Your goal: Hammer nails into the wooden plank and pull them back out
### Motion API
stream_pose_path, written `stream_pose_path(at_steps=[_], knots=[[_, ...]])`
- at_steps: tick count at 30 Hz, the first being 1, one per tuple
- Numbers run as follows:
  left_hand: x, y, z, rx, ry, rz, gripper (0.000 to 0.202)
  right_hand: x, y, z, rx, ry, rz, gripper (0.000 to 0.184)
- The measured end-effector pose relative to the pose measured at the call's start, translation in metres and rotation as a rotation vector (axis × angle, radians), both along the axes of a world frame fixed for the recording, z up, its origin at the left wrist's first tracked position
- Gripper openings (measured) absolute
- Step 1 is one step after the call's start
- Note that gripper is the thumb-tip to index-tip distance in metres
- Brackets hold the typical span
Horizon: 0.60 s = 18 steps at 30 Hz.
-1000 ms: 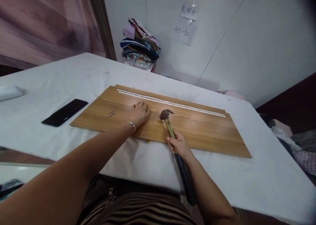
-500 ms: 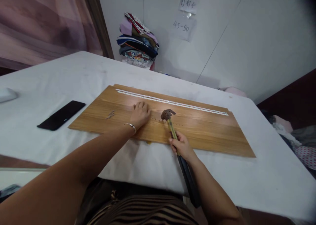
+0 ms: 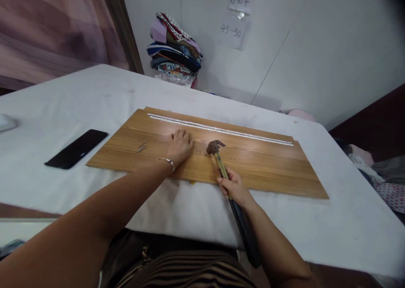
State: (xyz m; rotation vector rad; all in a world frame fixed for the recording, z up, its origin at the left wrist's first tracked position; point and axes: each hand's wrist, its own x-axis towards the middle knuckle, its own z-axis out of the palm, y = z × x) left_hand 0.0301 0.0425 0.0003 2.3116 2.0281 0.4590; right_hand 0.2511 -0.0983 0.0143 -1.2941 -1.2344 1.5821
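Observation:
My right hand is wrapped round the yellow neck of a claw hammer, whose long black grip runs back past my forearm. The rusty head is over the middle of a wooden board, along a row of small dark dots that look like nails or nail holes. Whether the head touches the board I cannot tell. My left hand lies flat on the board, left of the hammer head, with nothing in it. Several loose nails lie on the board farther left.
Two white measuring strips run along the board's far side. A black phone lies on the white-covered table, left of the board. Folded clothes are stacked by the wall, and a white object sits at the left edge.
The hammer and both hands hold nearly the same places. The whole view has shifted slightly.

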Motion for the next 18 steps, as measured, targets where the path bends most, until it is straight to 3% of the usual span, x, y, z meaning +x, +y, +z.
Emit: stream_pose_path(at_steps=[18], knots=[[0.0020, -0.0018, 0.0056, -0.016, -0.020, 0.000, 0.042, -0.0039, 0.0012, 0.0052, 0.024, -0.028, -0.019, 0.028]])
